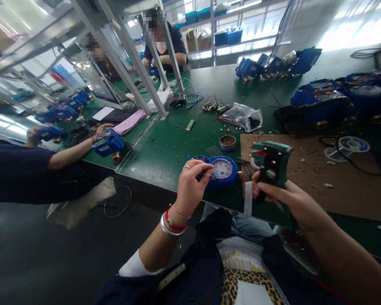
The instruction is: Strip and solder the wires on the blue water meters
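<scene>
A blue water meter with a clear round dial lies at the front edge of the green table, its brass fitting pointing right. Over its left end, my left hand is closed in a pinch on a thin wire, whose pale end reaches over the dial. My right hand grips a green and black wire stripper, held up to the right of the meter. The stripper's jaws are apart from the wire. Pliers lie on the table behind the meter's fitting, partly covered.
A cardboard sheet bears a solder spool. Behind the meter stand a small round tin and a clear plastic bag. More blue meters crowd the right. At left, a co-worker's arm reaches to another meter.
</scene>
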The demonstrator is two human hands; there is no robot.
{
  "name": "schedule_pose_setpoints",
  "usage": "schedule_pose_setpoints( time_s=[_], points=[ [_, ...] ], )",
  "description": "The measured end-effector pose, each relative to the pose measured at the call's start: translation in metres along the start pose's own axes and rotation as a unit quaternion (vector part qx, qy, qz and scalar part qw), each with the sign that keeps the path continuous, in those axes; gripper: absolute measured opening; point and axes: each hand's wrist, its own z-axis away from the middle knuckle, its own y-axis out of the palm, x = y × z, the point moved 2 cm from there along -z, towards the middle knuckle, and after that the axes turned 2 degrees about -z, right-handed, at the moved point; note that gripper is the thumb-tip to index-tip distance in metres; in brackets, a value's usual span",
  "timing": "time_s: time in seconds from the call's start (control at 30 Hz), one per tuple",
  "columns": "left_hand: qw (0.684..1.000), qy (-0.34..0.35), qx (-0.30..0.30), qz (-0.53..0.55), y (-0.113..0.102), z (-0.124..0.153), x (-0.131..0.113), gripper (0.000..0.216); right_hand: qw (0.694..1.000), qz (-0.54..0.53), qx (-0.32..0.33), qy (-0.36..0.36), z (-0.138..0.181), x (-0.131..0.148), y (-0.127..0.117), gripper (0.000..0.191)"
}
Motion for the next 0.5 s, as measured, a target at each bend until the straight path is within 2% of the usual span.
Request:
schedule_pose_setpoints(
  time_s=[0.07, 0.1, 0.17, 0.27, 0.37, 0.4, 0.43, 0.5],
  points=[
    [1.0, -0.001, 0.007, -0.002, -0.002, 0.0, 0.0, 0.014, 0.981, 0.153, -0.115, 0.009, 0.0, -0.005, -0.038, 0.038],
    [1.0, -0.003, 0.009, -0.004, -0.004, 0.001, 0.0, 0.014, 0.954, 0.246, -0.17, 0.02, -0.001, -0.01, -0.057, 0.039],
    [1.0, -0.004, 0.009, -0.001, -0.007, 0.001, 0.001, 0.012, 0.888, 0.395, -0.228, 0.057, -0.005, -0.024, -0.093, 0.04],
    [1.0, 0.012, 0.007, 0.023, -0.012, 0.0, 0.001, 0.003, 0.814, 0.516, -0.258, 0.072, -0.012, -0.05, -0.131, 0.039],
    [0.999, 0.033, 0.01, 0.028, -0.015, -0.001, 0.001, 0.007, 0.747, 0.593, -0.297, 0.052, -0.018, -0.066, -0.145, 0.05],
    [0.999, 0.037, 0.01, 0.023, -0.016, -0.001, 0.001, 0.006, 0.735, 0.607, -0.301, 0.025, -0.021, -0.065, -0.144, 0.054],
    [0.999, 0.041, 0.011, 0.017, -0.017, -0.001, 0.001, 0.006, 0.733, 0.611, -0.297, -0.012, -0.026, -0.061, -0.14, 0.056],
    [0.999, 0.049, 0.011, 0.002, -0.019, 0.0, 0.001, 0.006, 0.751, 0.596, -0.267, -0.093, -0.044, -0.044, -0.128, 0.053]
  ],
)
